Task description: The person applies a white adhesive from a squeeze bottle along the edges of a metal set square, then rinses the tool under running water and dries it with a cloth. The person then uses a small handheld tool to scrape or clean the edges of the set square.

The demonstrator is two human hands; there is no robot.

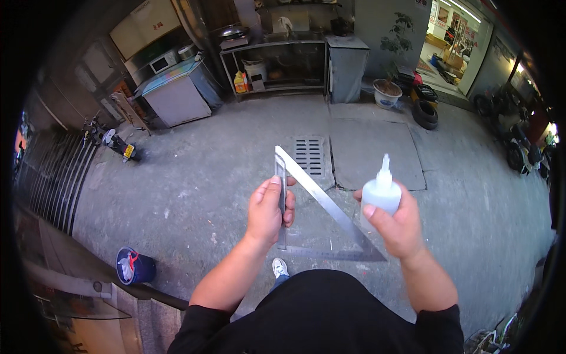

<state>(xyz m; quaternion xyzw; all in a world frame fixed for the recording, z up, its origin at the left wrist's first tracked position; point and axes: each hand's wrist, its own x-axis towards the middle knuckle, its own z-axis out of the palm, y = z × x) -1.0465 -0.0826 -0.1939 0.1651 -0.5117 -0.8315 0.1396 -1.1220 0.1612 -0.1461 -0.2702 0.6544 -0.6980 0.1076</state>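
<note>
My left hand (pixel 268 209) is closed around the upright edge of a metal triangle square (pixel 321 197), held in front of my body. Its slanted silver side runs down to the right, and a ruled lower edge ends in a point below my right hand. My right hand (pixel 401 221) grips a translucent white squeeze bottle (pixel 382 194) with a narrow nozzle pointing up. The thumb lies across the bottle's front, and most of the other fingers are hidden behind it. The bottle and the square appear apart.
Concrete floor with a slotted drain cover (pixel 309 156) lies ahead. A dark blue bucket (pixel 135 266) stands at the lower left. Farther off are a metal workbench (pixel 274 41), a white chest (pixel 177 97), a potted plant (pixel 387 94), a tyre (pixel 425 115) and parked scooters (pixel 121 144).
</note>
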